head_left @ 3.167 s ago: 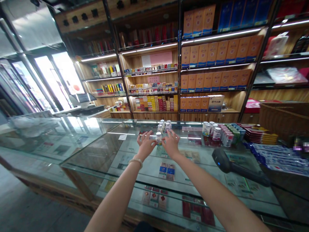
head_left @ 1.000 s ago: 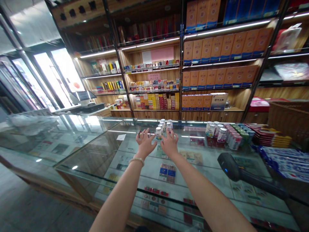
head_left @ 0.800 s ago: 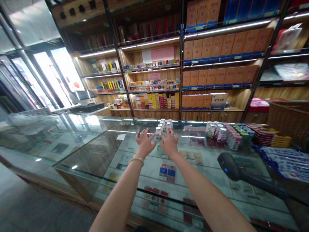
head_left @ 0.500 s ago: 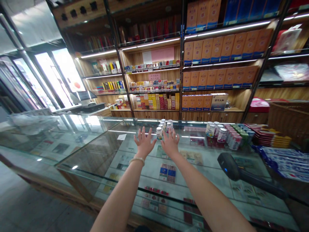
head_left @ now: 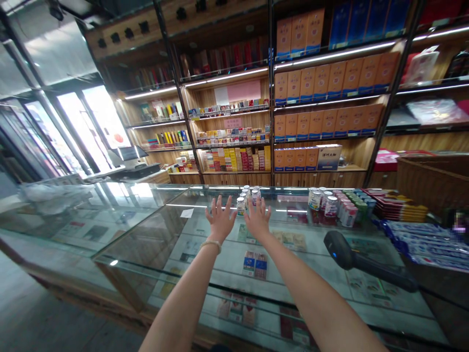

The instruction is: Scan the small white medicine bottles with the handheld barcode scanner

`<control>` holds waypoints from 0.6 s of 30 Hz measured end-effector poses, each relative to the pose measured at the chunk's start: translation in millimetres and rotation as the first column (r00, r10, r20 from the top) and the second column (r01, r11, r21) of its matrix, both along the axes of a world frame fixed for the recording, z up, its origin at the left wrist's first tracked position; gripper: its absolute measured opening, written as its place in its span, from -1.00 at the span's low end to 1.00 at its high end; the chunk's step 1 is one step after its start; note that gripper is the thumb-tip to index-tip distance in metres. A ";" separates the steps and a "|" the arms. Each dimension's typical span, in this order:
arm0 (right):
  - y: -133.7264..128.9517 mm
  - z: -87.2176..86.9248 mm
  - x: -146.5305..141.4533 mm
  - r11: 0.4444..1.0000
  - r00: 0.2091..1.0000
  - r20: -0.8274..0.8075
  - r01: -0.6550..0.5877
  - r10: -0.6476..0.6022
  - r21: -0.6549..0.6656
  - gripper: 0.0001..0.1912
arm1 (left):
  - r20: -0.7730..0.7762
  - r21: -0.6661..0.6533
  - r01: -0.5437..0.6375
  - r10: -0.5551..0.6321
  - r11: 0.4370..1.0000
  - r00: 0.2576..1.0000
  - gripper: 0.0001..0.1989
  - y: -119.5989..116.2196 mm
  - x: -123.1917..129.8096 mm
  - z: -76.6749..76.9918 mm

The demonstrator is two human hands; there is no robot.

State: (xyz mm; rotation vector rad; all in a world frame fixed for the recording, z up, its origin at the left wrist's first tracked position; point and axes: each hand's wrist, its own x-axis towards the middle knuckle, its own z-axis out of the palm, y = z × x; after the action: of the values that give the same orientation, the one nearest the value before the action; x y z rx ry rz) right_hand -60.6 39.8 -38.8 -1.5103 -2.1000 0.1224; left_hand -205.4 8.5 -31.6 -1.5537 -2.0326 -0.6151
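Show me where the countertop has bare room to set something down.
The glass counter looks bare between the right hand and the black scanner, and between the small jars by that hand and the jar cluster beside the pink cans. It is crowded from that cluster rightward to the blue-white packs.

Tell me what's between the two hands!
In the head view, a small white container shows between the left hand and right hand, with more containers behind; whether either hand touches it, I can't tell.
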 end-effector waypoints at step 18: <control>-10.0 49.1 82.7 0.996 0.996 0.075 -0.054 0.049 0.067 -0.31 | 0.030 0.033 0.026 -0.027 0.999 0.999 -0.41 -11.8 57.9 59.3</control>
State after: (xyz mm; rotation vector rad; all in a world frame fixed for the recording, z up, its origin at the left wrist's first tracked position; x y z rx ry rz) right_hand 22.2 29.7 10.3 -1.4409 -2.1793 0.0137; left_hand -147.5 -3.3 27.7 -1.5640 -2.0173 -0.6828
